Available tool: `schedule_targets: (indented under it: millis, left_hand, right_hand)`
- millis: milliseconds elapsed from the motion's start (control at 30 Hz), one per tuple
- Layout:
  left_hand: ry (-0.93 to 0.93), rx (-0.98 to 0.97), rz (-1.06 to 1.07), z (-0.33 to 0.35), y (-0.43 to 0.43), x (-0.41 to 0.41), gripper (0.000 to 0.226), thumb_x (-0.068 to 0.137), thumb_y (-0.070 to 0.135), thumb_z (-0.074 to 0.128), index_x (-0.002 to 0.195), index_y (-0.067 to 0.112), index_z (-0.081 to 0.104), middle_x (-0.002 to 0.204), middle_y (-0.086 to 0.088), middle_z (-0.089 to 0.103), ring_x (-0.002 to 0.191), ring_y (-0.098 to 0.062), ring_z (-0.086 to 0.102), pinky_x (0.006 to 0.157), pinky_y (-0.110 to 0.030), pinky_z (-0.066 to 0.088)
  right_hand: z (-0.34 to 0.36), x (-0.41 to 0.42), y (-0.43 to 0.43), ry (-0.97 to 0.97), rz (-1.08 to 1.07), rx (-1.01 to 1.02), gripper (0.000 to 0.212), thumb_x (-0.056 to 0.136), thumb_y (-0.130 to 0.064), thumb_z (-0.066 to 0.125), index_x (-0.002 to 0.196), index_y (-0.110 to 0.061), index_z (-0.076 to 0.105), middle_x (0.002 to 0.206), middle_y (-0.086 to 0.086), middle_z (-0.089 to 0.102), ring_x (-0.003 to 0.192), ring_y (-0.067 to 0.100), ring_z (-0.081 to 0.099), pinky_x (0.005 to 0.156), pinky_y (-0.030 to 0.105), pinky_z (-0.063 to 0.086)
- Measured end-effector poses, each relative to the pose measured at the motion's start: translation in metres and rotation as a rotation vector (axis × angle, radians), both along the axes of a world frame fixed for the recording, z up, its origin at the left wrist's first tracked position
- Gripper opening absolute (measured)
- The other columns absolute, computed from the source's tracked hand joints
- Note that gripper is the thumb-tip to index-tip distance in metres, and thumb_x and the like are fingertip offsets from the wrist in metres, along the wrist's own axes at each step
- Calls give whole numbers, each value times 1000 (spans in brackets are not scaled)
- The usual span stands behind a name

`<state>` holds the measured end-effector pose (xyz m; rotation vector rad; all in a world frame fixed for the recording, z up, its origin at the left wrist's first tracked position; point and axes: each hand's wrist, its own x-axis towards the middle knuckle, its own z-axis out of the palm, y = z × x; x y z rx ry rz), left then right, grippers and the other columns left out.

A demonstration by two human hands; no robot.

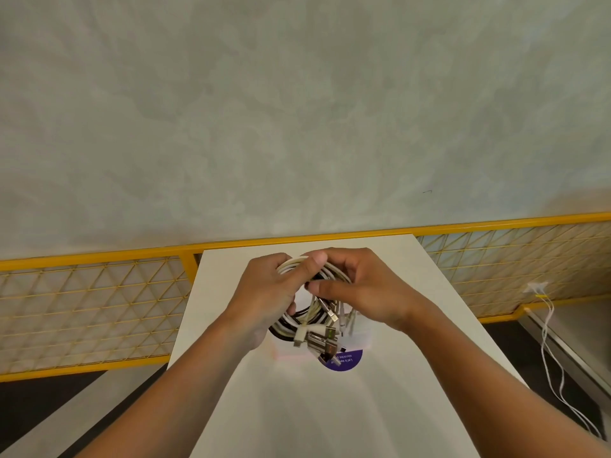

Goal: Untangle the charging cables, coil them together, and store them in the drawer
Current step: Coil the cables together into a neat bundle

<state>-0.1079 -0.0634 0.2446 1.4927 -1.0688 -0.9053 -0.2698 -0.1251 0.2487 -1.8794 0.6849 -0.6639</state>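
A coil of white and black charging cables [299, 320] hangs between both hands above the white table [413, 325]. My left hand [267, 289] grips the coil's left and upper side, its thumb laid over the white loops. My right hand [360, 285] holds the right side, thumb pressing across the middle. Several metal plug ends [322, 340] stick out at the bottom of the coil. No drawer shows in the view.
A clear plastic box [362, 338] with a purple round label [345, 360] lies on the table under the coil. A yellow mesh railing [99, 302] runs behind the table. Two white cables [550, 342] hang from a wall socket at the right.
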Motion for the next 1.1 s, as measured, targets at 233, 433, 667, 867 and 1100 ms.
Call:
schedule_targets:
  millis: [233, 433, 667, 867, 1100]
  left_hand:
    - [14, 19, 47, -5, 1, 2, 75, 59, 67, 76, 77, -5, 60, 53, 2, 43, 43, -16, 41, 56, -36, 41]
    - [42, -2, 94, -3, -2, -3, 54, 74, 55, 78, 69, 5, 58, 58, -2, 42, 41, -16, 39, 57, -36, 39]
    - [89, 20, 146, -5, -3, 2, 52, 77, 53, 76, 71, 4, 60, 53, 1, 43, 39, -14, 38, 57, -36, 38]
    - [81, 33, 141, -6, -2, 1, 56, 77, 52, 77, 76, -2, 62, 54, 1, 43, 40, -14, 40, 53, -32, 40]
    - [45, 28, 109, -6, -3, -4, 52, 78, 50, 76, 76, 0, 63, 55, 0, 44, 42, -13, 42, 55, -32, 45]
  right_hand:
    - [6, -2, -12, -17, -256, -49, 12, 96, -16, 67, 95, -16, 79, 80, -14, 73, 68, -9, 63, 56, 4, 43]
    - [3, -1, -14, -110, -425, -55, 16, 96, -14, 66, 87, -18, 78, 67, -11, 68, 51, -4, 54, 52, 7, 39]
    - [-2, -10, -5, -50, -185, 106, 10, 88, -5, 73, 96, 1, 73, 71, -7, 68, 53, -3, 57, 51, 8, 41]
    - [-1, -7, -11, 24, -303, -49, 9, 92, -9, 70, 86, -14, 71, 73, 3, 70, 65, 15, 61, 65, 31, 52]
    - [0, 0, -15, 0, -449, -105, 11, 100, -14, 56, 93, -19, 61, 73, 0, 67, 48, 12, 59, 50, 23, 48]
